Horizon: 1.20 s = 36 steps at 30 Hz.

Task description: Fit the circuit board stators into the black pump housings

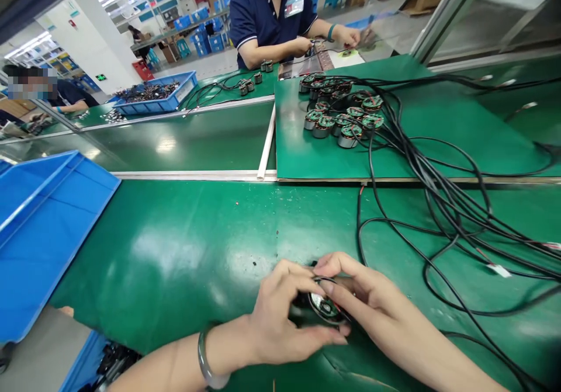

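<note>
Low over the near part of the green table, my left hand point(280, 316) curls its fingers and thumb around a small round motor point(323, 305). Its open face shows a circuit board and a bit of red wire inside a dark rim. From the other side, my right hand point(372, 298) pinches the same motor, thumb on the face and fingertips at the rim. The fingers cover part of its edge and underside. A black cable point(359, 222) runs down the table behind my right hand; whether it joins the held motor is hidden.
Similar motors point(349, 135) stand clustered on a raised green board point(438, 111), with long black cables point(421, 164) trailing right. Blue bins point(56, 228) stand at left, one below holding dark parts point(114, 360). Across the bench a co-worker point(274, 24) handles a cable; another person sits far left.
</note>
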Each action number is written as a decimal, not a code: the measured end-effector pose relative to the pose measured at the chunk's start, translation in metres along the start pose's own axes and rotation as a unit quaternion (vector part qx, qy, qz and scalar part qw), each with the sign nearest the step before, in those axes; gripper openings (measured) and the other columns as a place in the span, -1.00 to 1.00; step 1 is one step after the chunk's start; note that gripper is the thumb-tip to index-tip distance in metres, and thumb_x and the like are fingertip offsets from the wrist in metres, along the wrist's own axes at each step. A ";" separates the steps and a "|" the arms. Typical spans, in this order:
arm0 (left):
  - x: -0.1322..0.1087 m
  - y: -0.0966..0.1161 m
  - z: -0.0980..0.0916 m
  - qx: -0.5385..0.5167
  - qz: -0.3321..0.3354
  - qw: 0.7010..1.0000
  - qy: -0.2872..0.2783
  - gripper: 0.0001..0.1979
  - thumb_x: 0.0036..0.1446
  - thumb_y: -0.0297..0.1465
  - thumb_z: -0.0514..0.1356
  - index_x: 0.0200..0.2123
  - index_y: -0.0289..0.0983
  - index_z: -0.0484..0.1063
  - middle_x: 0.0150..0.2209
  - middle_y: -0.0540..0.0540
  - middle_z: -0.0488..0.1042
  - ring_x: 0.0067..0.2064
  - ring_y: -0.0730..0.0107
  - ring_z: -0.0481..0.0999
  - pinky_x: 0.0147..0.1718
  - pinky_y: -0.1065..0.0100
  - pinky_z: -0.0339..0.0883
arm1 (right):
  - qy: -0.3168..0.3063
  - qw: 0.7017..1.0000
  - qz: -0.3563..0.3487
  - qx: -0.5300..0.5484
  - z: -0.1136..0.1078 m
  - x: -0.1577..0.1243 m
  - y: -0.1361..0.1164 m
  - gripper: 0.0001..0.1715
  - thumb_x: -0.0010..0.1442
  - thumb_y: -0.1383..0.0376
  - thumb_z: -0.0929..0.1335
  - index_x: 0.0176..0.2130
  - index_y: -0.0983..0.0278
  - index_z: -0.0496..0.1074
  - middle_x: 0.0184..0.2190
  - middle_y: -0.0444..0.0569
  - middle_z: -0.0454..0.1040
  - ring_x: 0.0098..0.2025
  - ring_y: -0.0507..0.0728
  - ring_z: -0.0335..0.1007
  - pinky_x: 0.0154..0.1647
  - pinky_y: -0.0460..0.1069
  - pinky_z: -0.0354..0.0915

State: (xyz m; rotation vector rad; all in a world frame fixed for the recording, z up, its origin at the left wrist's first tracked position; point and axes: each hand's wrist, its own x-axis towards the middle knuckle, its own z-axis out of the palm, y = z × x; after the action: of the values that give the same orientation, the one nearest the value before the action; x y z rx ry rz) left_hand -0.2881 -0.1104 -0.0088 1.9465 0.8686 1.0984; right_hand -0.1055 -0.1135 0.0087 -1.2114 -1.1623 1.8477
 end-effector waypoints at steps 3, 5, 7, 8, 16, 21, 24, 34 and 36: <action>-0.001 0.015 -0.010 -0.035 -0.175 0.983 -0.047 -0.28 0.09 -0.12 0.40 0.20 -0.23 0.19 0.07 -0.28 0.39 0.07 0.10 0.49 -0.03 0.11 0.53 | 0.037 0.997 -0.044 -0.054 0.004 -0.005 0.004 -0.55 0.34 -0.12 0.27 -0.16 0.21 0.33 -0.20 0.00 0.30 -0.39 0.08 0.33 -0.53 -0.01 0.45; 0.003 0.025 -0.016 -0.016 -0.298 0.947 -0.115 -0.26 0.03 -0.23 0.43 0.22 -0.22 0.22 0.12 -0.30 0.34 0.11 0.02 0.46 -0.07 0.08 0.54 | 0.044 0.993 -0.069 -0.085 0.008 -0.008 0.009 -0.63 0.39 -0.03 0.24 -0.14 0.21 0.33 -0.18 0.03 0.33 -0.41 0.08 0.34 -0.50 0.01 0.45; 0.011 0.033 -0.019 -0.073 -0.404 0.897 -0.165 -0.31 -0.02 -0.39 0.42 0.18 -0.21 0.28 0.07 -0.24 0.38 -0.01 0.13 0.52 -0.19 0.20 0.53 | 0.046 0.986 -0.091 -0.131 0.010 -0.012 0.012 -0.68 0.41 0.03 0.22 -0.11 0.21 0.35 -0.18 0.04 0.38 -0.40 0.09 0.37 -0.44 0.03 0.44; 0.015 0.036 -0.020 -0.117 -0.451 0.869 -0.170 -0.33 -0.04 -0.48 0.40 0.15 -0.21 0.29 0.05 -0.20 0.40 -0.09 0.24 0.54 -0.23 0.27 0.51 | 0.045 0.981 -0.101 -0.160 0.010 -0.013 0.012 -0.69 0.42 0.05 0.22 -0.10 0.20 0.36 -0.20 0.03 0.40 -0.40 0.10 0.38 -0.42 0.04 0.43; 0.038 0.049 -0.009 -0.145 -0.583 0.793 -0.100 -0.43 -0.15 -0.66 0.39 -0.03 -0.31 0.33 -0.36 0.07 0.42 -0.32 0.48 0.46 -0.31 0.43 0.33 | 0.014 0.962 -0.101 -0.253 0.002 -0.014 -0.002 -0.54 0.38 0.06 0.18 -0.09 0.22 0.54 -0.12 0.12 0.43 -0.29 0.17 0.49 -0.43 0.05 0.45; 0.050 0.051 -0.009 -0.148 -0.598 0.778 -0.122 -0.50 -0.16 -0.69 0.37 -0.14 -0.32 0.32 -0.42 0.09 0.46 -0.37 0.51 0.48 -0.30 0.43 0.35 | 0.021 0.968 -0.082 -0.237 0.000 -0.014 0.001 -0.49 0.35 0.06 0.20 -0.02 0.23 0.59 -0.30 -0.01 0.35 -0.57 0.05 0.41 -0.55 0.04 0.44; 0.061 0.054 -0.013 -0.141 -0.606 0.769 -0.144 -0.53 -0.21 -0.63 0.42 -0.22 -0.30 0.33 -0.47 0.13 0.42 -0.45 0.53 0.45 -0.38 0.45 0.33 | 0.016 0.973 -0.077 -0.218 0.000 -0.012 0.003 -0.45 0.36 0.06 0.18 0.01 0.27 0.58 -0.31 -0.04 0.30 -0.64 -0.01 0.35 -0.60 0.01 0.44; 0.083 0.043 -0.019 -0.053 -0.621 0.739 -0.257 -0.52 -0.25 -0.50 0.45 -0.24 -0.23 0.34 -0.41 0.14 0.42 -0.54 0.58 0.33 -0.57 0.48 0.13 | 0.074 0.955 -0.174 -0.228 -0.001 -0.008 0.012 -0.58 0.42 0.20 0.21 -0.02 0.18 0.62 -0.42 -0.07 0.31 -0.54 0.01 0.31 -0.54 -0.05 0.29; 0.084 0.039 -0.017 -0.071 -0.625 0.737 -0.247 -0.53 -0.29 -0.55 0.45 -0.28 -0.24 0.35 -0.41 0.13 0.43 -0.50 0.55 0.38 -0.51 0.47 0.20 | 0.083 0.954 -0.184 -0.222 0.001 -0.006 0.012 -0.60 0.41 0.22 0.22 -0.05 0.18 0.63 -0.44 -0.08 0.30 -0.55 0.00 0.27 -0.57 -0.07 0.25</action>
State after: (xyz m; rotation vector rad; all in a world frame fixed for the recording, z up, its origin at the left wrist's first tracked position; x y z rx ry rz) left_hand -0.2613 -0.0566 0.0645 0.9589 1.3556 -0.1694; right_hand -0.1043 -0.1241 -0.0001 -1.2504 -1.6335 1.2197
